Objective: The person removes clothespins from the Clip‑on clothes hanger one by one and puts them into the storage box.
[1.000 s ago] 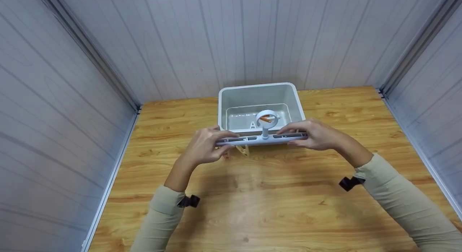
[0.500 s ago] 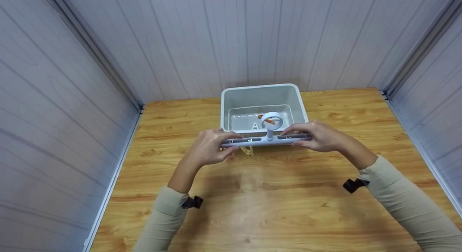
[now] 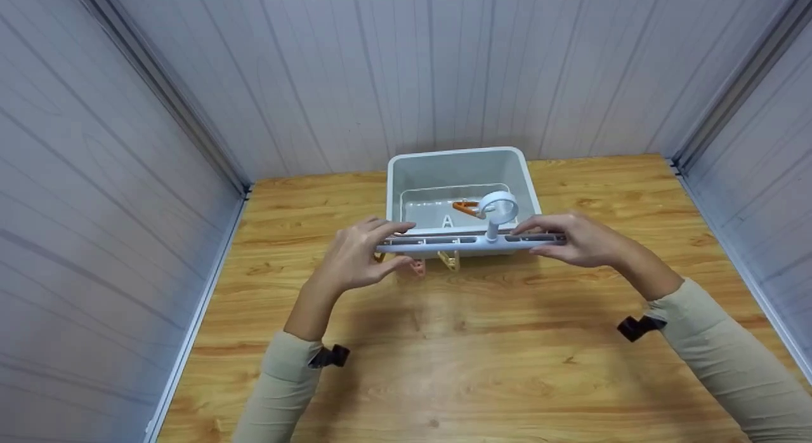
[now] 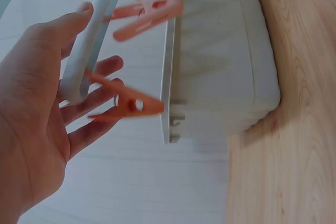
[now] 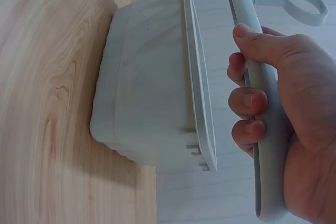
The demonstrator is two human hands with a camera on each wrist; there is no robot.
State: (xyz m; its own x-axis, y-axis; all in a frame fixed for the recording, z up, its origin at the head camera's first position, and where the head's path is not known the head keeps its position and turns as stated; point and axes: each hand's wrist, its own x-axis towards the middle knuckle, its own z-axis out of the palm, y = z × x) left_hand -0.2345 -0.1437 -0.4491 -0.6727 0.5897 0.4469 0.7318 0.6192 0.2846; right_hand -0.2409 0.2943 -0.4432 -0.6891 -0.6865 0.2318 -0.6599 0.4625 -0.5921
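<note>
A white clip hanger [image 3: 438, 243] with a ring-shaped hook [image 3: 499, 206] is held level in front of the bin. My right hand [image 5: 310, 93] grips one end of its bar, fingers curled around it. At the other end, my left hand [image 3: 355, 252] has its thumb and fingers spread apart, with the bar end between them. Below the bar hang an orange clothes peg [image 4: 128, 104], close to the left fingers, a pink clothes peg [image 4: 149, 18] and a yellow clothes peg [image 3: 449, 260].
A grey bin [image 3: 457, 156] stands against the back wall, just beyond the hanger. Inside it lie an orange peg [image 3: 466, 208] and a white letter A [image 3: 448, 221]. Panelled walls [image 3: 95, 195] enclose the wooden table [image 3: 444, 367] at the sides and back.
The hanger has shifted to the right with my right hand, and its pegs moved along. My left hand has moved slightly left, its fingers spreading away from the bar.
</note>
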